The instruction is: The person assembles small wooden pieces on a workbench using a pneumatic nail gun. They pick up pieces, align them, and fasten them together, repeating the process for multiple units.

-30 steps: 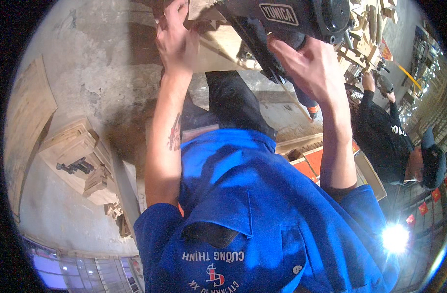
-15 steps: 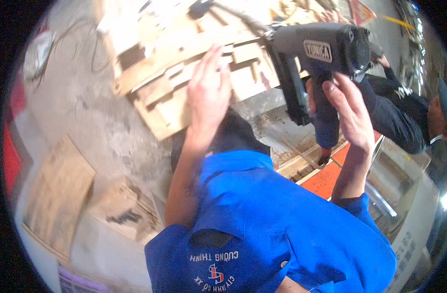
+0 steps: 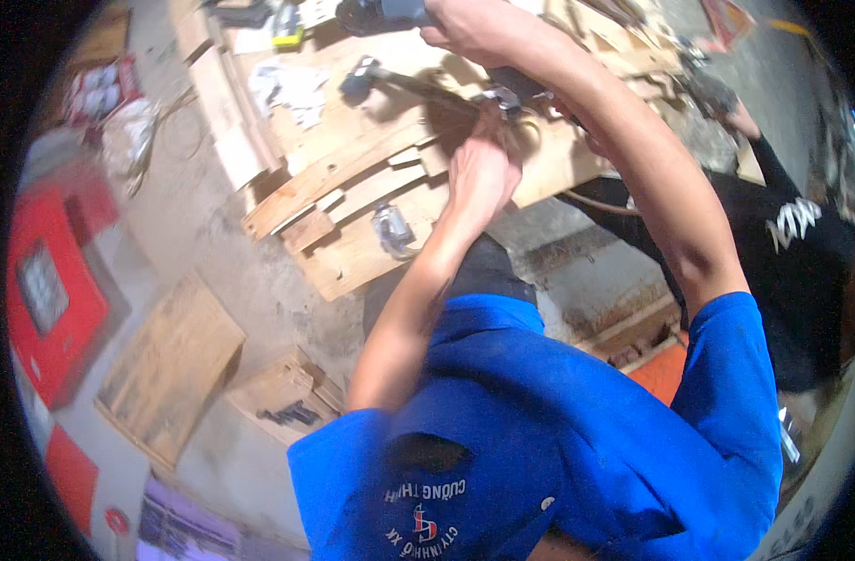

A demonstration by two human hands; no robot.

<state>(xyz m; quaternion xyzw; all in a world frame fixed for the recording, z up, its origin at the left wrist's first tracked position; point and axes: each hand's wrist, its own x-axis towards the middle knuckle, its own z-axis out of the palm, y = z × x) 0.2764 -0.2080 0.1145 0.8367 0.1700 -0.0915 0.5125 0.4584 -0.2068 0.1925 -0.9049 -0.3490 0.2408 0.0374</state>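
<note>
My right hand (image 3: 474,33) reaches across to the far side of the workbench (image 3: 371,257) and is closed on a dark power tool (image 3: 380,15), cut off by the upper edge. My left hand (image 3: 483,173) is closed near the shiny metal end of a dark tool (image 3: 513,84). My right forearm hides most of that tool, and what the left fingers hold is hidden. A hammer (image 3: 360,82) lies beyond my left hand, its handle pointing toward it. Notched wooden strips (image 3: 352,192) and a small shiny piece (image 3: 390,229) lie on the near side.
A co-worker in black (image 3: 764,252) is at the right, one hand on a dark tool (image 3: 712,93). Wood boards (image 3: 175,365) and a red panel (image 3: 58,290) stand at the left. Crumpled white paper (image 3: 296,92) lies on the bench.
The black nail gun is no longer in my right hand. That hand has moved far and left to another dark tool. My left hand has moved right and closed.
</note>
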